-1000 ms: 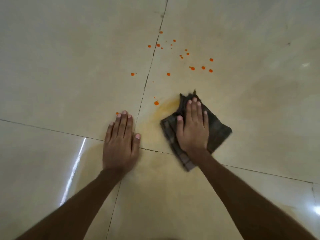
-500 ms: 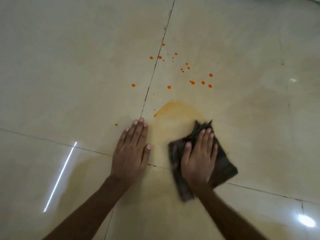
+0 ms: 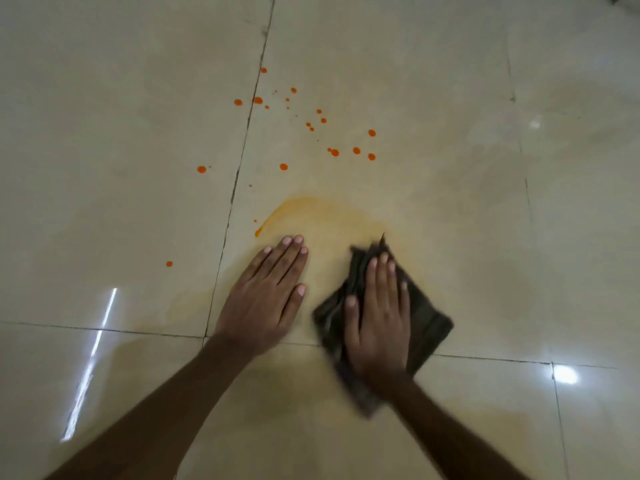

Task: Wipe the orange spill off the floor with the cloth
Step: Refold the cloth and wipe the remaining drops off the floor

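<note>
A dark folded cloth [image 3: 427, 323] lies flat on the cream floor tiles, and my right hand [image 3: 377, 317] presses down on it with fingers together. My left hand [image 3: 265, 299] rests palm-down on the tile just left of the cloth, fingers spread slightly, holding nothing. A smeared orange arc [image 3: 311, 206] curves just beyond both hands. Farther away, several round orange drops [image 3: 334, 152] dot the tiles. One lone drop [image 3: 169, 264] sits left of my left hand. A pale yellowish film [image 3: 180, 306] covers the floor around my hands.
Dark grout lines cross the floor: one [image 3: 242, 150] runs away from me left of the drops, another [image 3: 104, 329] runs sideways under my wrists. Bright light reflections [image 3: 564, 374] shine on the glossy tiles at left and lower right.
My right hand has dragged the cloth back toward me, leaving the orange arc smear exposed. My left hand has shifted right and forward, closer to the cloth.
</note>
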